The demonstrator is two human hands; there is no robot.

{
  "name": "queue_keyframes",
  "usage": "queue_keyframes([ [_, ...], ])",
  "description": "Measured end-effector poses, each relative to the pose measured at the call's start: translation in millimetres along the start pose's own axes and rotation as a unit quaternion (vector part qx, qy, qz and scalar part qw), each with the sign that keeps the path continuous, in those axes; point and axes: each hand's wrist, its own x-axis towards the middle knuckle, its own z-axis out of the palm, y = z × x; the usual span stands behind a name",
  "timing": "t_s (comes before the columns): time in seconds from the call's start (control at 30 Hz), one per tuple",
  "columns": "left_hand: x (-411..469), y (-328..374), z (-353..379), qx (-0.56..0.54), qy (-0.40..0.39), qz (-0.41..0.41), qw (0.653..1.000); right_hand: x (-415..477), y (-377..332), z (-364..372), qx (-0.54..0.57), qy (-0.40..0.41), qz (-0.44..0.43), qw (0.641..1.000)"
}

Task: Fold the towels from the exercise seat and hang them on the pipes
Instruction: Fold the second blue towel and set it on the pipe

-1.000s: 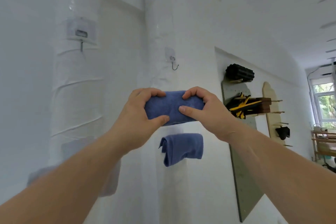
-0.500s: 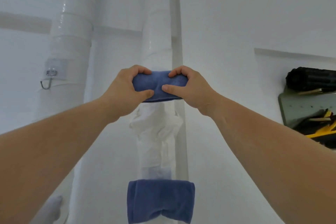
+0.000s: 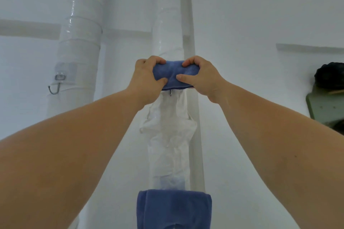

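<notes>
A folded blue towel (image 3: pixel 174 74) is held up against the middle white wrapped pipe (image 3: pixel 168 132). My left hand (image 3: pixel 146 80) grips its left end and my right hand (image 3: pixel 202 78) grips its right end, thumbs pressed on the front. The tip of a metal hook (image 3: pixel 170 92) pokes out just under the towel. A second folded blue towel (image 3: pixel 174 209) hangs lower on the same pipe, at the bottom edge of the view.
A thicker white wrapped pipe (image 3: pixel 78 57) stands to the left with a bare metal hook (image 3: pixel 55 87) on it. A green pegboard (image 3: pixel 325 106) with a black roller (image 3: pixel 329 76) sits at the right edge. White wall lies behind.
The view has tilted upward and moved closer to the pipe. Both hands have carried the towel onto the pipe's upper hook, whose tip now shows under it.
</notes>
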Motion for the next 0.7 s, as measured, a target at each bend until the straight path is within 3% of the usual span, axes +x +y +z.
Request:
queue_keyframes([
  [0.3, 6, -33, 5, -0.032, 0.003, -0.016, 0.999, 5, 31, 23, -0.007, 0.001, 0.001, 1.0],
  [0.57, -9, -37, 4, -0.077, -0.023, -0.037, 0.996, -7, 41, 20, 0.027, -0.057, 0.038, 0.997],
  [0.63, -9, -34, 5, -0.107, -0.036, -0.058, 0.992, -8, 36, 20, 0.054, -0.049, 0.064, 0.995],
  [0.7, -7, -26, 7, -0.131, -0.02, -0.088, 0.987, -5, 29, 24, 0.015, -0.014, 0.069, 0.997],
])
